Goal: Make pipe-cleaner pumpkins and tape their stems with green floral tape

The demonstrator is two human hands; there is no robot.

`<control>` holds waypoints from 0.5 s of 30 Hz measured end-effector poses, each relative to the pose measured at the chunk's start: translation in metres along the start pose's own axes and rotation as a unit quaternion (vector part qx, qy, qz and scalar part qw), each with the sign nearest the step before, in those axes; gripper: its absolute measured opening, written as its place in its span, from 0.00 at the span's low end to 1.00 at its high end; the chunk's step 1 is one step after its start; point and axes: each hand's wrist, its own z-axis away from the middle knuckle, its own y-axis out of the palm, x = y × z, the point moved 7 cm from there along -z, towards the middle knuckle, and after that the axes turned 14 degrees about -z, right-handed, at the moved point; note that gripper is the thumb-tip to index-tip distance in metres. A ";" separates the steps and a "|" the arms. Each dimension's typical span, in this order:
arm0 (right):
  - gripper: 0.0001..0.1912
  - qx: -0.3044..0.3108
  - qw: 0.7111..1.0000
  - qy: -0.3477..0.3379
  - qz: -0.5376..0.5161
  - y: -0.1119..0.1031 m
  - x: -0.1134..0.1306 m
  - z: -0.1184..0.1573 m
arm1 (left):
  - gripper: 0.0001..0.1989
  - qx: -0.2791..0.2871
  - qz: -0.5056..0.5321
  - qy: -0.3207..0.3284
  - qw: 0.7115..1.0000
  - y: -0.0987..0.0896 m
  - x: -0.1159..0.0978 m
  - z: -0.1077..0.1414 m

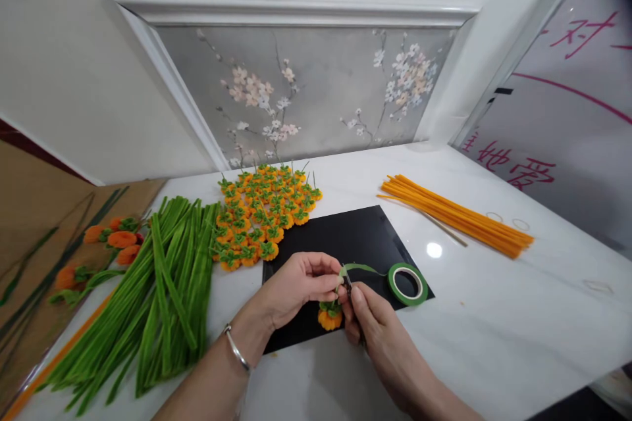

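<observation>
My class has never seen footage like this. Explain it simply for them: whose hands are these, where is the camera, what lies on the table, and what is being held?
There is no machine here, just a person's two bare hands. The single picture comes from a camera worn on the head, looking forward and down, so the person's left hand appears at left.

On the white table lie a bundle of green stems, a cluster of small orange flowers, a black sheet, a roll of green tape and a bundle of orange sticks.

Over the black sheet, the left hand pinches the tape's loose end by the stem of one orange flower. The right hand grips a small dark tool, probably scissors, beside the tape; the fingers partly hide it.
</observation>
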 end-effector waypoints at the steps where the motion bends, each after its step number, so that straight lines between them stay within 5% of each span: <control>1: 0.24 -0.003 1.000 -0.006 0.003 0.000 0.001 0.000 | 0.10 0.001 0.007 0.000 1.000 0.000 0.000 0.000; 6: 0.21 0.003 0.996 -0.057 0.074 -0.008 0.023 -0.007 | 0.12 -0.036 0.050 0.008 0.998 -0.012 -0.005 0.001; 9: 0.15 -0.011 0.966 -0.125 0.225 -0.025 0.056 -0.020 | 0.12 -0.051 0.060 0.007 0.997 -0.016 -0.006 0.002; 12: 0.05 -0.069 0.842 -0.209 0.492 -0.045 0.087 -0.040 | 0.11 -0.068 0.070 -0.008 0.995 -0.017 -0.004 0.002; 15: 0.06 -0.071 0.718 -0.234 0.652 -0.055 0.092 -0.064 | 0.09 -0.083 0.080 -0.015 0.993 -0.017 -0.005 0.003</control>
